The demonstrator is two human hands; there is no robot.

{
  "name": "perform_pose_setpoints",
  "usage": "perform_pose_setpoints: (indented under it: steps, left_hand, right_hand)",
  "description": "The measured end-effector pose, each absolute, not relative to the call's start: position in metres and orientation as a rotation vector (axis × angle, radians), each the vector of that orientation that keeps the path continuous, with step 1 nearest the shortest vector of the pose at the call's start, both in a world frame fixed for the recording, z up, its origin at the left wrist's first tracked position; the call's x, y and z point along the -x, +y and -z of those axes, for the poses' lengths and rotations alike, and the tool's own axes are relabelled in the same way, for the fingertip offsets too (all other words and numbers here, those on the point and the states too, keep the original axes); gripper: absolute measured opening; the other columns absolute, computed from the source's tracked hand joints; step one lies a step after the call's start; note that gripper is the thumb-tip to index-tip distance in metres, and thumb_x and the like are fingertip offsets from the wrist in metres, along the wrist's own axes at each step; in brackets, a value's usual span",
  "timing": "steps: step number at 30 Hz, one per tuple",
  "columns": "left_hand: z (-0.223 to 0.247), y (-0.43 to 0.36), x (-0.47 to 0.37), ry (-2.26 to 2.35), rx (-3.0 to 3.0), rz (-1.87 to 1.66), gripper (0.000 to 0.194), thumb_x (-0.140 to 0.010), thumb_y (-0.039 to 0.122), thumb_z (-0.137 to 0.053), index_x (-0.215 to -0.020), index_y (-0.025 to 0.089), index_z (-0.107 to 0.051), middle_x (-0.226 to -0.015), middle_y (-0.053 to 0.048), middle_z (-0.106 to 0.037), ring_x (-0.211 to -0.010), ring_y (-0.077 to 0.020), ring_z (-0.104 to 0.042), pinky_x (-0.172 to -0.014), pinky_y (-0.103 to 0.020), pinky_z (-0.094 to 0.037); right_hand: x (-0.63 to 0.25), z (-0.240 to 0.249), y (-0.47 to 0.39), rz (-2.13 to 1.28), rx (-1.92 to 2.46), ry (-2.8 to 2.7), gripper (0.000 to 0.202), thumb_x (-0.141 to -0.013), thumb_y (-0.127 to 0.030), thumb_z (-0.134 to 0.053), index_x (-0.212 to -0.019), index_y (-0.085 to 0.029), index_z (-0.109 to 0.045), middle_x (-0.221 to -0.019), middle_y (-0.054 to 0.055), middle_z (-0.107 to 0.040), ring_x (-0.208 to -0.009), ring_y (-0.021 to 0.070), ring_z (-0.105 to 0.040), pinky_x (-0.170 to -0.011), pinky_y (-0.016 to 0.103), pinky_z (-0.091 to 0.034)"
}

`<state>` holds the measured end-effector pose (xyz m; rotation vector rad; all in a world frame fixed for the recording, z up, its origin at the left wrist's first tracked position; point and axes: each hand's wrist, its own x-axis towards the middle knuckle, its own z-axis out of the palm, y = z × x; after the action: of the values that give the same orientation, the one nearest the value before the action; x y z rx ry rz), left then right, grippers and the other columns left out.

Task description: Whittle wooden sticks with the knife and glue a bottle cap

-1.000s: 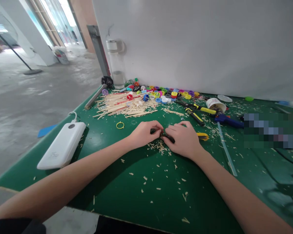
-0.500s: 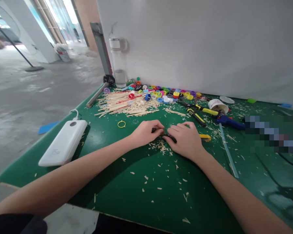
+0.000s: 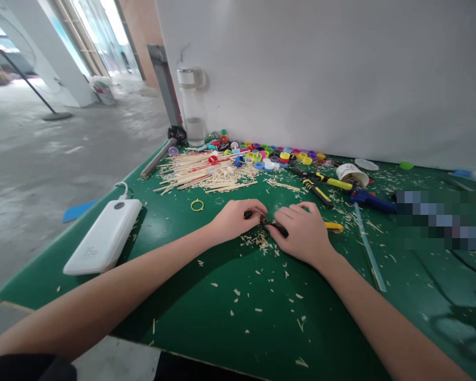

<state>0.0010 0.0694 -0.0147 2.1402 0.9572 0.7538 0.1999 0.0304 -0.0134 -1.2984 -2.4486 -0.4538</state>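
At the middle of the green table (image 3: 206, 328), my left hand (image 3: 238, 219) is closed in a pinch round a small dark piece (image 3: 247, 215). Most of that piece is hidden by the fingers, so its kind is unclear. My right hand (image 3: 303, 230) is wrapped round a utility knife (image 3: 335, 227). The knife's yellow end sticks out to the right of the hand, and its black front part points at the left fingertips. Its blade cannot be made out. Pale wood shavings (image 3: 259, 241) lie in a small heap below both hands.
Wooden sticks (image 3: 194, 168) and colourful bottle caps (image 3: 267, 165) lie behind the hands. Pliers (image 3: 318, 192), a blue glue gun (image 3: 371, 201), a glue stick (image 3: 368, 246) and a tipped paper cup (image 3: 352, 174) are at right. A white power bank (image 3: 103, 238) and yellow ring (image 3: 197, 205) are at left.
The hands stay nearly in place, with a slight shift of the fingers round the dark piece and knife. The whole view has moved slightly.
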Motion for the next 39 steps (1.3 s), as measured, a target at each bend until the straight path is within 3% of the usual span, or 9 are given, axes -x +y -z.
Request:
perform_pose_setpoints:
  steps: [11, 14, 18, 22, 25, 39]
  left_hand:
    - [0.0124, 0.0675, -0.0027, 0.981, -2.234, -0.720, 0.028, -0.083, 0.021, -0.043, -0.093, 0.024, -0.069, -0.090, 0.002, -0.072, -0.065, -0.0111, -0.061, -0.070, -0.026, -0.050]
    - [0.0131, 0.0664, -0.0037, 0.981, -2.270, -0.728, 0.028, -0.083, 0.021, -0.042, -0.091, 0.024, -0.069, -0.085, 0.003, -0.072, -0.058, -0.0093, -0.058, -0.086, -0.031, -0.049]
    - [0.0145, 0.0671, -0.0033, 0.958, -2.287, -0.763, 0.026, -0.084, 0.020, -0.043, -0.089, 0.024, -0.068, -0.088, 0.004, -0.072, -0.065, -0.0100, -0.061, -0.104, -0.036, -0.038]
    - [0.0146, 0.0678, -0.0013, 0.968, -2.224, -0.770, 0.025, -0.084, 0.020, -0.044, -0.091, 0.023, -0.067, -0.093, 0.002, -0.071, -0.078, -0.0123, -0.064, -0.089, -0.030, -0.047]
    - [0.0151, 0.0679, -0.0007, 0.980, -2.205, -0.757, 0.024, -0.084, 0.021, -0.043, -0.093, 0.022, -0.066, -0.092, 0.001, -0.071, -0.077, -0.0126, -0.063, -0.074, -0.026, -0.050]
    - [0.0158, 0.0681, -0.0020, 0.970, -2.202, -0.738, 0.025, -0.086, 0.025, -0.045, -0.098, 0.021, -0.066, -0.092, 0.000, -0.071, -0.078, -0.0123, -0.063, -0.068, -0.024, -0.048]
  right_hand:
    - [-0.1989, 0.0122, 0.0336, 0.453, 1.319, -2.497, 0.025, -0.091, -0.035, -0.042, -0.080, -0.020, -0.059, -0.073, 0.002, -0.064, -0.073, 0.0178, -0.053, -0.081, 0.038, -0.028]
    - [-0.1979, 0.0113, 0.0362, 0.386, 1.306, -2.544, 0.023, -0.091, -0.034, -0.041, -0.083, -0.022, -0.060, -0.073, 0.001, -0.064, -0.072, 0.0174, -0.053, -0.081, 0.037, -0.027]
    - [-0.1973, 0.0109, 0.0372, 0.340, 1.292, -2.541, 0.023, -0.090, -0.034, -0.041, -0.081, -0.022, -0.059, -0.072, 0.000, -0.063, -0.070, 0.0165, -0.053, -0.081, 0.037, -0.027]
    - [-0.1992, 0.0110, 0.0341, 0.369, 1.293, -2.512, 0.026, -0.090, -0.036, -0.042, -0.073, -0.021, -0.055, -0.069, 0.001, -0.062, -0.069, 0.0164, -0.051, -0.083, 0.037, -0.027]
    - [-0.2013, 0.0110, 0.0315, 0.428, 1.297, -2.484, 0.026, -0.090, -0.036, -0.042, -0.072, -0.021, -0.054, -0.068, 0.001, -0.061, -0.070, 0.0170, -0.050, -0.085, 0.038, -0.026]
    - [-0.1996, 0.0111, 0.0355, 0.426, 1.315, -2.553, 0.027, -0.093, -0.036, -0.039, -0.080, -0.021, -0.057, -0.074, 0.002, -0.063, -0.075, 0.0181, -0.054, -0.084, 0.039, -0.026]
